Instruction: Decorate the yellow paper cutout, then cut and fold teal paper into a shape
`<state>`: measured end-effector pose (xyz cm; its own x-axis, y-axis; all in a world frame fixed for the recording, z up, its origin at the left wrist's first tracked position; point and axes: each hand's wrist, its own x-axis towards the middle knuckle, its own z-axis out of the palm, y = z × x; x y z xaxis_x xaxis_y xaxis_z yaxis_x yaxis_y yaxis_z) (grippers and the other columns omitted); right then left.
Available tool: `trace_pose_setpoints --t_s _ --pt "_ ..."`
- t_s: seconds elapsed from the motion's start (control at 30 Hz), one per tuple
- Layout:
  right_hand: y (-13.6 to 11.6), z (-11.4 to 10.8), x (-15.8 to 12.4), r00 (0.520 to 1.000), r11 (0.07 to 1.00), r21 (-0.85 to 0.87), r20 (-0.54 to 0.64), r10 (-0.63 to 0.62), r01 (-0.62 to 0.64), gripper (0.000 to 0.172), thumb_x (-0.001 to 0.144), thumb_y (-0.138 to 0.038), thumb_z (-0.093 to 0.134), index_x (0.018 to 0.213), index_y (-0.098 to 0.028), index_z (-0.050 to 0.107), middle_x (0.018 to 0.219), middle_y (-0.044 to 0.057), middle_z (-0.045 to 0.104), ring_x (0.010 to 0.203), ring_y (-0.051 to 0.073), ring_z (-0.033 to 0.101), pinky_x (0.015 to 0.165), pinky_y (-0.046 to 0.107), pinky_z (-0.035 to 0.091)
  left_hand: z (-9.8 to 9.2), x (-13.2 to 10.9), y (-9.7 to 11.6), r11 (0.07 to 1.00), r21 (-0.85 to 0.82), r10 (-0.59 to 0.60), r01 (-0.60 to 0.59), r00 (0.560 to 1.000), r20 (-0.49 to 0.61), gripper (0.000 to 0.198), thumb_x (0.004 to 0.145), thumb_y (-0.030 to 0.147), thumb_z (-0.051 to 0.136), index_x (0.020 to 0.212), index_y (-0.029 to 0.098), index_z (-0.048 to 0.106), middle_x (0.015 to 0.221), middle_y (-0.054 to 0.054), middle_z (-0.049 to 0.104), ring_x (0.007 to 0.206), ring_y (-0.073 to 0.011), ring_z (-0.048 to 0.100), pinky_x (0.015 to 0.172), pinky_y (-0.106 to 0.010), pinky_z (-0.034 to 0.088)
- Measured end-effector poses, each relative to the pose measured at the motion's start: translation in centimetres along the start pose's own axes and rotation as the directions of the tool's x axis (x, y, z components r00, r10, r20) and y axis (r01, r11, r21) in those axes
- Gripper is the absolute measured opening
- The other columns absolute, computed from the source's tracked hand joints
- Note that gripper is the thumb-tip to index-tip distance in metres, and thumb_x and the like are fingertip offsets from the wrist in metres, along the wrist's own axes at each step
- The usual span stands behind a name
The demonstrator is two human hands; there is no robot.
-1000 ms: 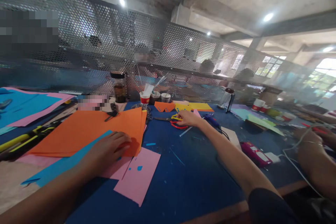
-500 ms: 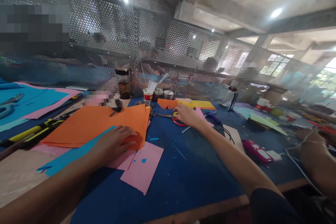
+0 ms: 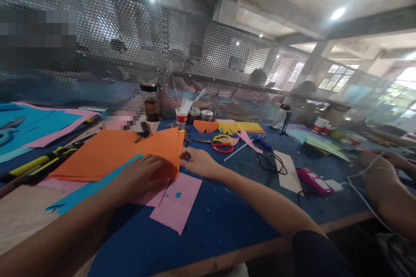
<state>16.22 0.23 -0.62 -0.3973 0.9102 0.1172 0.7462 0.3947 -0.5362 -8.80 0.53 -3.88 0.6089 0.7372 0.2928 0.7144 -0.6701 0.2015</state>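
Observation:
My left hand (image 3: 143, 176) lies flat, fingers spread, on the near right corner of a stack of orange paper (image 3: 107, 153). A blue paper strip (image 3: 81, 192) runs under my wrist. My right hand (image 3: 197, 162) is at the stack's right edge, thumb and fingertips pinched together on the orange sheets. A pink sheet (image 3: 177, 201) with small blue scraps on it lies just below both hands on the blue table (image 3: 234, 220). Red and yellow scissors (image 3: 222, 143) lie beyond my right hand, untouched.
Yellow-and-black tools (image 3: 39, 166) lie at the left. A jar (image 3: 150, 103) and paper cups (image 3: 181, 116) stand by the mesh partition (image 3: 208, 60). A blue glue gun (image 3: 262, 142), black cord and pink device (image 3: 313, 180) lie to the right. A co-worker's arm (image 3: 385, 184) handles a white cable.
My right hand left the scissors at the back and came near and left to the orange stack's edge. My left hand stayed on the orange paper.

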Motion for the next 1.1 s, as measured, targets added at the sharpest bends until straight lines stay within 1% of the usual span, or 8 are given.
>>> trace_pose_setpoints --t_s 0.1,0.2,0.33,0.5,0.67,0.83,1.0,1.1 --pt "0.3 0.7 0.1 0.999 1.0 0.019 -0.032 0.012 -0.011 0.023 0.098 -0.025 0.061 0.119 -0.021 0.068 0.115 0.005 0.08 0.101 0.019 0.075 0.082 0.027 0.051 0.2 0.2 -0.3 0.999 -0.035 0.006 -0.007 1.0 -0.016 0.034 0.1 0.052 0.056 0.111 0.026 0.075 0.115 -0.008 0.08 0.11 -0.0325 0.069 0.094 -0.044 0.046" --pt "0.4 1.2 -0.1 0.999 1.0 0.017 -0.045 0.017 -0.016 0.022 0.095 -0.024 0.063 0.116 -0.022 0.069 0.111 0.004 0.08 0.1 0.02 0.075 0.08 0.028 0.051 0.4 0.3 -0.5 0.997 -0.075 -0.011 0.007 0.999 -0.05 0.037 0.1 0.052 0.05 0.103 0.026 0.076 0.108 -0.009 0.081 0.106 -0.0321 0.071 0.093 -0.043 0.047" --pt "0.3 1.3 -0.3 0.997 1.0 0.015 -0.068 0.025 -0.024 0.022 0.095 -0.022 0.061 0.117 -0.024 0.068 0.11 0.003 0.079 0.096 0.019 0.075 0.08 0.027 0.05 0.4 0.2 -0.1 0.989 -0.098 -0.12 0.11 0.987 -0.103 0.04 0.098 0.054 0.046 0.095 0.027 0.075 0.105 -0.009 0.082 0.1 -0.0315 0.074 0.084 -0.04 0.05" --pt "0.3 1.0 -0.5 0.992 0.997 0.02 -0.106 0.075 -0.073 0.024 0.095 -0.02 0.059 0.118 -0.024 0.065 0.111 0.004 0.078 0.098 0.02 0.073 0.082 0.029 0.049 -0.7 -0.1 0.5 0.944 -0.145 -0.321 0.296 0.927 -0.195 0.036 0.097 0.052 0.045 0.103 0.024 0.068 0.101 -0.009 0.081 0.091 -0.0316 0.076 0.073 -0.036 0.05" --pt "0.4 1.1 -0.6 0.993 0.992 0.094 -0.074 0.093 -0.086 0.022 0.092 -0.017 0.061 0.113 -0.024 0.065 0.107 0.003 0.079 0.095 0.021 0.074 0.082 0.03 0.051 -1.2 -0.1 0.5 0.911 -0.196 -0.404 0.362 0.88 -0.25 0.036 0.096 0.052 0.039 0.105 0.025 0.06 0.098 -0.01 0.08 0.093 -0.0315 0.077 0.078 -0.037 0.05" --pt "0.5 1.6 -0.2 0.993 0.961 0.262 -0.057 0.106 -0.088 0.019 0.091 -0.014 0.065 0.108 -0.022 0.065 0.104 0.004 0.078 0.093 0.019 0.075 0.081 0.029 0.055 -1.3 0.0 0.7 0.904 -0.22 -0.41 0.366 0.889 -0.205 0.038 0.098 0.056 0.039 0.103 0.025 0.059 0.096 -0.009 0.08 0.089 -0.0312 0.077 0.073 -0.037 0.05" --pt "0.6 2.0 0.4 0.994 0.893 0.446 -0.055 0.09 -0.056 0.016 0.096 -0.013 0.062 0.111 -0.017 0.062 0.108 0.008 0.078 0.087 0.016 0.077 0.08 0.028 0.061 -1.2 0.0 1.0 0.91 -0.218 -0.391 0.354 0.906 -0.164 0.039 0.098 0.057 0.04 0.106 0.026 0.062 0.101 -0.008 0.082 0.099 -0.0308 0.077 0.079 -0.035 0.051" --pt "0.2 1.8 0.6 0.998 0.853 0.521 -0.049 0.042 -0.01 0.021 0.096 -0.009 0.059 0.116 -0.017 0.06 0.118 0.01 0.078 0.099 0.016 0.078 0.087 0.029 0.062 -1.1 -0.1 1.1 0.921 -0.199 -0.362 0.334 0.923 -0.129 0.042 0.094 0.064 0.049 0.103 0.027 0.066 0.101 -0.005 0.082 0.095 -0.0298 0.077 0.078 -0.034 0.05"
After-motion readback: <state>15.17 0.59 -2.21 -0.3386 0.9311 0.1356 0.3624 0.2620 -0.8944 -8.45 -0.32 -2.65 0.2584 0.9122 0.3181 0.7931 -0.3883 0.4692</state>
